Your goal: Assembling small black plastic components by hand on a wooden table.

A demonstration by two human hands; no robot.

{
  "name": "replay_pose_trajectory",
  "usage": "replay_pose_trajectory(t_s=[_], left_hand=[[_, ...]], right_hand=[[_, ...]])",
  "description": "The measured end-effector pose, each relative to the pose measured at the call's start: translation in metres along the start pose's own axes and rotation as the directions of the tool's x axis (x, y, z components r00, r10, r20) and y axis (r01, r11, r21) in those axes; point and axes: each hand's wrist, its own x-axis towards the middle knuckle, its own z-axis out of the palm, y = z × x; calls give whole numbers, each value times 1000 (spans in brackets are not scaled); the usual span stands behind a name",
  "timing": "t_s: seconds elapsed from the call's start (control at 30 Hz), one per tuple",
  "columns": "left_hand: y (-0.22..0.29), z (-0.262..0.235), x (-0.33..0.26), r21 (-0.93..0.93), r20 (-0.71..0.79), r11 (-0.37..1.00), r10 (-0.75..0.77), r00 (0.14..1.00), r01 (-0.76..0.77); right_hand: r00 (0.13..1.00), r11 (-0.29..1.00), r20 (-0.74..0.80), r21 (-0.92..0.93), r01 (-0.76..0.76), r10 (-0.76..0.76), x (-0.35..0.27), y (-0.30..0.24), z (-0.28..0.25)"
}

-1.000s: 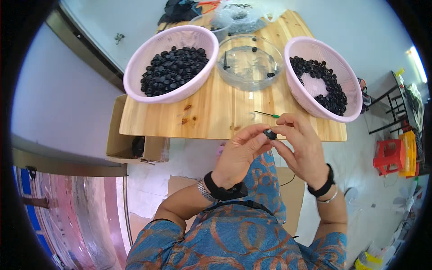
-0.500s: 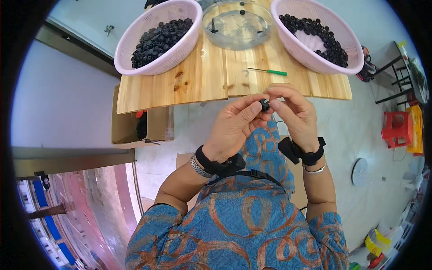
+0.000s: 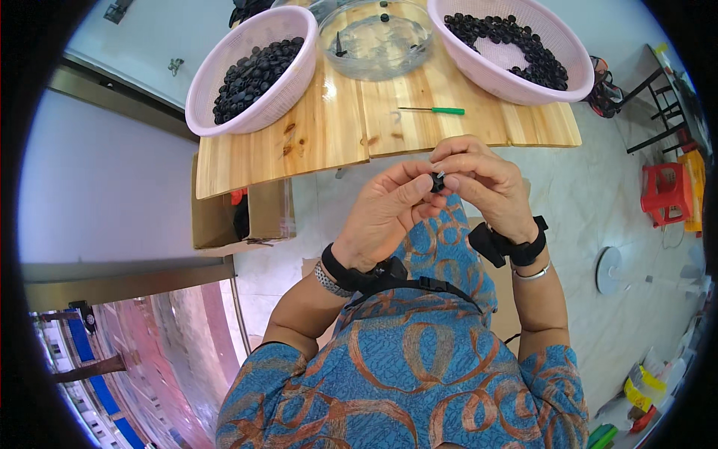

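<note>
A small black knob-like plastic part (image 3: 437, 185) is pinched between the thumb and fingers of my left hand (image 3: 383, 215), just off the table's near edge. From its top sticks a short silvery pin (image 3: 440, 175). My right hand (image 3: 490, 184) is closed, its thumb and fingertips pressed around the pin and touching the part's right side. The fingers partly cover the part, so its full shape is hidden. Beyond my hands, a green-handled screwdriver (image 3: 448, 111) lies on the wooden table (image 3: 321, 138).
Two pink baskets, left (image 3: 281, 105) and right (image 3: 508, 88), hold many small black parts. Between them a clear round dish (image 3: 374, 69) contains a few black pieces. Under the table's left side stands an open cardboard box (image 3: 271, 213). A red stool (image 3: 661, 196) is at far right.
The view has shifted slightly, with the table moving up and leftward. My right fingers have closed in nearer over the pin; my left hand keeps its hold on the black part.
</note>
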Motion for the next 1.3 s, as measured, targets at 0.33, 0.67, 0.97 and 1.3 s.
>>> replay_pose_trajectory(t_s=[0.33,0.67,0.97,1.3], left_hand=[[-1,-3,0,52,46,998,-35,998,33],[1,1,0,41,-40,999,15,999,-14],[6,-4,5,-178,-176,981,40,984,-72],[7,-3,3,-79,-161,989,111,981,-125]], right_hand=[[995,959,80,271,-85,66,-2,-1,0],[980,931,-184,338,135,-75,-5,9,9],[910,892,-349,449,-48,225,-8,11,10],[914,871,-270,467,-150,302,-14,14,11]])
